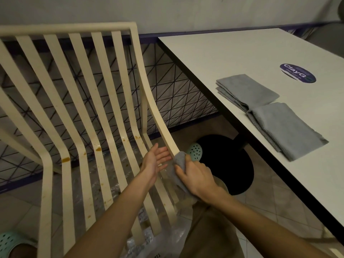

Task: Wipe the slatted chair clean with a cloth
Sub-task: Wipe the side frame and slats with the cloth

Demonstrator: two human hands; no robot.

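A cream slatted chair fills the left half of the view, with brown stains on several slats near the bend of the seat. My right hand grips a grey cloth wrapped around the chair's right side rail, low on the rail. My left hand is beside it with fingers straight, its fingertips touching the inner side of the same rail.
A white table stands to the right, carrying two folded grey cloths and a round dark sticker. Its black round base sits on the tiled floor. Clear plastic sheeting lies under the chair. A wire-mesh panel stands behind.
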